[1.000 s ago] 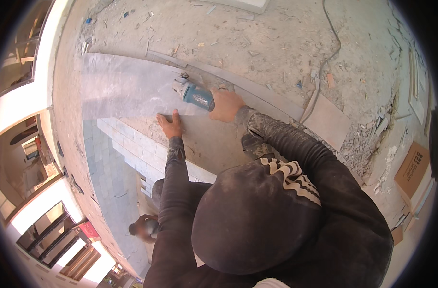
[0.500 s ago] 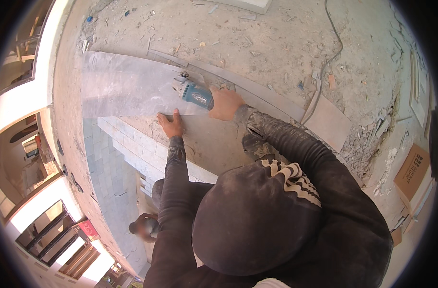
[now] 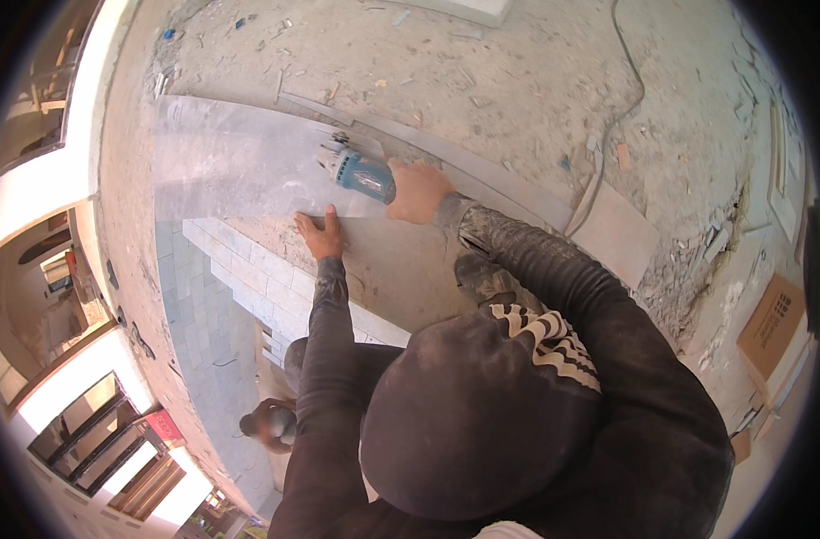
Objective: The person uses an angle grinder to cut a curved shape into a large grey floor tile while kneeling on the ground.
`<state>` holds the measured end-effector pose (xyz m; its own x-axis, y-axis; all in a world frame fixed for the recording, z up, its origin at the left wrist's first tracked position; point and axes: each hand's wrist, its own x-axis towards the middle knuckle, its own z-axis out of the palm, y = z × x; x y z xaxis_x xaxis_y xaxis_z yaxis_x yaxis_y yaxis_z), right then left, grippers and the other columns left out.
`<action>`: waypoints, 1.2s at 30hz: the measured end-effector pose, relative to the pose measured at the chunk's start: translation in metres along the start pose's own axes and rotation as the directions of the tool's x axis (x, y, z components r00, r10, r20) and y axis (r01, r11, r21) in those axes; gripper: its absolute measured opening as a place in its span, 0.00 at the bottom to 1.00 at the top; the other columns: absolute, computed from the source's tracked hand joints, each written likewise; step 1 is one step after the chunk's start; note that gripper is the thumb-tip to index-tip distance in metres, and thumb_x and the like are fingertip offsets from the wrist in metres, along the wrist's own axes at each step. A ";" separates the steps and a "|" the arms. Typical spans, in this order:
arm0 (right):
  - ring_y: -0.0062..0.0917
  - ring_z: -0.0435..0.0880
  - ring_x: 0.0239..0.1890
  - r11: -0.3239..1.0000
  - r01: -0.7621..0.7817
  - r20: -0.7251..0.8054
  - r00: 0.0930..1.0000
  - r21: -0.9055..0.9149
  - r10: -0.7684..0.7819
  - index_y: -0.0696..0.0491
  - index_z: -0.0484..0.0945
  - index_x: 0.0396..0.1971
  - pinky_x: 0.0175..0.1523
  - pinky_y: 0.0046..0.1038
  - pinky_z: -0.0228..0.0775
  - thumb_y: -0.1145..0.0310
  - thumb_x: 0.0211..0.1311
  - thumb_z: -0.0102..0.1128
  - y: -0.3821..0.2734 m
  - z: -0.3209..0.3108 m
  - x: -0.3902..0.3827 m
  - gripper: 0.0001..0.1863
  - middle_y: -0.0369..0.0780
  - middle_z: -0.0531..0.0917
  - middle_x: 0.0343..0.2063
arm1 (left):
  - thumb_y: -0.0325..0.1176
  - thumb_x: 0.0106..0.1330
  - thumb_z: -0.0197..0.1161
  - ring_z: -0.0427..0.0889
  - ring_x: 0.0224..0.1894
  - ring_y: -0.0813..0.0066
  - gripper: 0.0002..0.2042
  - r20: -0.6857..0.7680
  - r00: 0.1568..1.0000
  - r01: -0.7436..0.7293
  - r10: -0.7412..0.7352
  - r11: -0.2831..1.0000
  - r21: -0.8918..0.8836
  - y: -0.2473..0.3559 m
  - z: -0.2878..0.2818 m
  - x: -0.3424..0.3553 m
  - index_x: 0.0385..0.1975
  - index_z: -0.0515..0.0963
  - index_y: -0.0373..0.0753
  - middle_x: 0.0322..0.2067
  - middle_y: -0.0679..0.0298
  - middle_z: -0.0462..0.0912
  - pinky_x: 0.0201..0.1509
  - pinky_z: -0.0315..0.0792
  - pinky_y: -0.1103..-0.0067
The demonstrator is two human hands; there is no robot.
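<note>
- Head view: right hand (image 3: pixel 419 190) wrapped round blue grinder (image 3: pixel 367 176), tool's front end left of that grip.
- Left hand (image 3: pixel 320 236) unclenched, on near edge of grey slab (image 3: pixel 226 162); slab extends left of right grip.
- Probably best: slab pinned, grinder steady, left hand clear.

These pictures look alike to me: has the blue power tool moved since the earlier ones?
Yes, slightly: the blue power tool, in the right hand, has shifted left, toward the left end of the grey slab.
</note>
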<state>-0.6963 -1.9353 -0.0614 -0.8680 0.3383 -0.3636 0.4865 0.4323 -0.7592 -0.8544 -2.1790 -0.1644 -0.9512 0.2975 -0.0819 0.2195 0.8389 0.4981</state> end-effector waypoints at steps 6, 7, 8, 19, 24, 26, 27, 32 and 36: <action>0.45 0.82 0.41 0.999 0.043 -0.055 0.998 -0.006 -0.043 0.61 0.71 0.43 0.47 0.41 0.73 0.61 0.38 0.65 -0.011 -0.004 0.002 0.30 0.52 0.83 0.34 | 0.60 0.59 0.59 0.42 0.71 0.40 0.49 -0.014 1.000 0.025 -0.025 1.000 0.001 0.000 0.001 -0.001 0.67 0.48 0.26 0.68 0.38 0.47 0.72 0.44 0.62; 0.45 0.82 0.41 0.999 0.044 -0.058 0.997 0.010 -0.044 0.61 0.71 0.44 0.47 0.41 0.73 0.61 0.38 0.66 -0.011 -0.004 0.001 0.30 0.51 0.83 0.34 | 0.60 0.59 0.59 0.43 0.71 0.41 0.48 -0.023 0.999 0.027 -0.027 0.999 0.020 0.000 0.002 -0.001 0.67 0.48 0.26 0.67 0.38 0.47 0.72 0.44 0.62; 0.45 0.82 0.41 0.998 0.049 -0.061 0.997 0.025 -0.047 0.61 0.71 0.44 0.47 0.41 0.74 0.60 0.38 0.66 -0.012 -0.004 0.001 0.31 0.51 0.83 0.34 | 0.60 0.59 0.59 0.43 0.71 0.41 0.48 -0.019 1.000 0.025 -0.025 1.000 -0.001 0.001 0.004 -0.001 0.67 0.48 0.27 0.68 0.38 0.47 0.72 0.45 0.62; 0.47 0.82 0.37 0.989 -0.063 -0.149 0.985 0.131 0.083 0.61 0.73 0.44 0.43 0.40 0.74 0.59 0.37 0.67 0.021 -0.052 -0.019 0.31 0.53 0.82 0.32 | 0.59 0.60 0.58 0.42 0.72 0.48 0.47 -0.039 0.996 0.085 -0.084 0.996 0.015 0.016 -0.001 -0.010 0.68 0.45 0.31 0.69 0.46 0.47 0.70 0.44 0.54; 0.47 0.82 0.37 0.992 -0.011 -0.244 0.969 0.124 0.042 0.60 0.73 0.43 0.42 0.40 0.74 0.58 0.38 0.68 0.038 -0.054 -0.015 0.31 0.53 0.82 0.31 | 0.58 0.60 0.58 0.41 0.72 0.49 0.47 -0.027 0.993 0.114 -0.113 0.993 0.023 0.017 -0.002 -0.012 0.68 0.46 0.32 0.70 0.47 0.46 0.70 0.42 0.54; 0.48 0.82 0.37 0.993 -0.011 -0.223 0.974 0.120 0.038 0.60 0.73 0.43 0.41 0.40 0.74 0.57 0.39 0.69 0.040 -0.054 -0.011 0.31 0.53 0.82 0.31 | 0.58 0.60 0.59 0.41 0.72 0.49 0.47 -0.032 0.992 0.119 -0.118 0.993 0.015 0.019 -0.001 -0.011 0.69 0.45 0.32 0.70 0.48 0.46 0.70 0.42 0.53; 0.47 0.82 0.37 0.988 -0.093 -0.160 0.981 0.122 0.112 0.60 0.73 0.43 0.41 0.40 0.74 0.57 0.39 0.69 0.039 -0.054 -0.011 0.31 0.53 0.82 0.31 | 0.58 0.60 0.59 0.41 0.72 0.49 0.47 -0.005 0.993 0.119 -0.119 0.993 0.022 0.020 -0.002 -0.011 0.69 0.45 0.33 0.70 0.48 0.46 0.70 0.42 0.53; 0.46 0.83 0.34 0.987 0.038 -0.206 0.978 0.157 -0.005 0.62 0.73 0.40 0.39 0.39 0.74 0.62 0.38 0.69 0.022 -0.060 -0.005 0.28 0.53 0.82 0.28 | 0.55 0.60 0.60 0.43 0.72 0.51 0.45 -0.028 0.974 0.225 -0.223 0.973 0.050 0.041 -0.013 -0.018 0.69 0.47 0.34 0.69 0.47 0.47 0.71 0.43 0.57; 0.45 0.83 0.32 0.990 -0.016 -0.134 0.990 0.141 0.035 0.62 0.74 0.36 0.38 0.39 0.73 0.62 0.37 0.69 0.010 -0.069 0.015 0.26 0.52 0.82 0.27 | 0.50 0.60 0.61 0.59 0.65 0.49 0.35 -0.187 0.966 0.208 -0.180 0.968 0.142 0.054 -0.025 -0.015 0.61 0.64 0.32 0.62 0.47 0.62 0.67 0.52 0.59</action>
<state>-0.6974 -1.8678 -0.0374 -0.8294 0.4618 -0.3143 0.4811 0.3045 -0.8221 -0.8336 -2.1498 -0.1147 -0.9987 0.0509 -0.0080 0.0451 0.9384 0.3426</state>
